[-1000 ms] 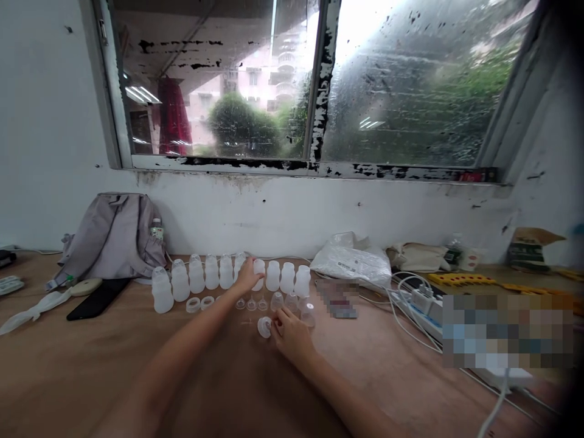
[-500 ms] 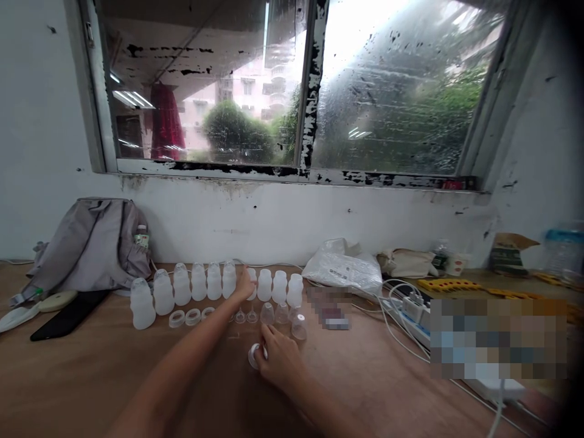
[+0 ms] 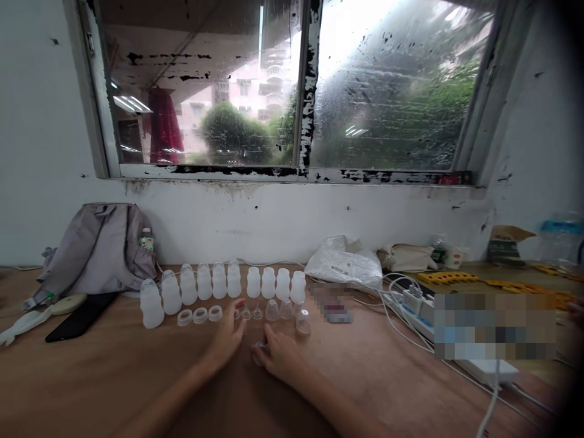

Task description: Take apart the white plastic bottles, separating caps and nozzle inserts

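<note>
My left hand (image 3: pixel 228 333) reaches to the row of clear bottle teats (image 3: pixel 246 312), thumb and fingers apart around the leftmost teat; I cannot tell if they touch it. My right hand (image 3: pixel 283 358) is closed on a whitish bottle collar ring (image 3: pixel 258 354), low over the table and partly hidden by the fingers. Left of the teats lie three loose collar rings (image 3: pixel 200 315). To their right stand clear dome caps (image 3: pixel 272 310), one with a white spot on top (image 3: pixel 303 322). Behind them is a row of frosted baby bottles: capped ones (image 3: pixel 188 285) leftward, uncapped ones (image 3: pixel 268 284) rightward.
A grey backpack (image 3: pixel 98 249) leans on the wall at left, with a black phone-like slab (image 3: pixel 79 317) before it. A plastic bag (image 3: pixel 343 263) lies behind right. White cables and a power strip (image 3: pixel 483 368) run along the right side, near yellow strips (image 3: pixel 449 278).
My left hand has come back from the bottle row toward me, down to the teats. My right hand stays low with the ring, now turned differently. The view has shifted slightly.
</note>
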`<state>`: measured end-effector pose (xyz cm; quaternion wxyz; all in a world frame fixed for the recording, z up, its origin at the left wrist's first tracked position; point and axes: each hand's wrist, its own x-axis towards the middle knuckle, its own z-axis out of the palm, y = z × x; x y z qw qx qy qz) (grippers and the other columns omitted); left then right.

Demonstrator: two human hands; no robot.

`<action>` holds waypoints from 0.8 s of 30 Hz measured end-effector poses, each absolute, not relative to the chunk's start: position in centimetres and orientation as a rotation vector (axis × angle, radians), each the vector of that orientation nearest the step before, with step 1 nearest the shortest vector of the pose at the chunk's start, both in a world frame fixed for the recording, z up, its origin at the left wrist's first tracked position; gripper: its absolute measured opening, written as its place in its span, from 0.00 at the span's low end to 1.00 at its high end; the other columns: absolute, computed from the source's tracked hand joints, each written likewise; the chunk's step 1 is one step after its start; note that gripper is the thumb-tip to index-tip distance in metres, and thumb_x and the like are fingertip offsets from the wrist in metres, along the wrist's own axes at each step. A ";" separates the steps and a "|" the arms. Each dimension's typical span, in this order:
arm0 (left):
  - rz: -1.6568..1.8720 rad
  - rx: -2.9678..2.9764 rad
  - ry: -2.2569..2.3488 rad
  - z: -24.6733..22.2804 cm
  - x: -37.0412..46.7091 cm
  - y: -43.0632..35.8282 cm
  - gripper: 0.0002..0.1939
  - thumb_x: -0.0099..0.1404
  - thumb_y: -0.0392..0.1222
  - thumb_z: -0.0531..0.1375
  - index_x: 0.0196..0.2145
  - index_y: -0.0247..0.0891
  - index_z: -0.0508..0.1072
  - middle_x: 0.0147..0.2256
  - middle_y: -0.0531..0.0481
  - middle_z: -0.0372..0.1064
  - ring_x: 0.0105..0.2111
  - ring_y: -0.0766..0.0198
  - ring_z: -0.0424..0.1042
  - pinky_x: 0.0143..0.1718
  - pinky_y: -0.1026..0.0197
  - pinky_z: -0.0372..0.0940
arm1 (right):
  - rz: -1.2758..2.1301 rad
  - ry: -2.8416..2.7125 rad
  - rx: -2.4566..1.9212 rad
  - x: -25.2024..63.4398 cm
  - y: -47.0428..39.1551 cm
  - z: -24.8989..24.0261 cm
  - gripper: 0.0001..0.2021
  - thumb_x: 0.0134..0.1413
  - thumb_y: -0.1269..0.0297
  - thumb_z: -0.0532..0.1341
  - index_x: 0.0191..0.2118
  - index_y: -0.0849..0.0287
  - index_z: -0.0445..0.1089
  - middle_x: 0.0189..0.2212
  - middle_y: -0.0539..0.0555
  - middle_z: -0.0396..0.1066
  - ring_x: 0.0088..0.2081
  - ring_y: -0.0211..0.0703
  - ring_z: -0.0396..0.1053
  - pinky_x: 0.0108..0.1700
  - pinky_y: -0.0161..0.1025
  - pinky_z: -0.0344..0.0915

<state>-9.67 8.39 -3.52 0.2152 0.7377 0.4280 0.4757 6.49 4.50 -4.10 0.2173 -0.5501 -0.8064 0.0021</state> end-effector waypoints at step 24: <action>0.873 2.595 1.070 -3.4 -11.2 4.2 0.17 0.57 0.49 0.56 0.43 0.39 0.64 0.41 0.45 0.64 0.42 0.57 0.61 0.46 0.54 0.57 | 0.169 -2.332 -1.146 5.9 4.8 -5.3 0.08 0.59 0.66 0.42 0.39 0.59 0.55 0.32 0.54 0.70 0.33 0.40 0.67 0.30 0.33 0.54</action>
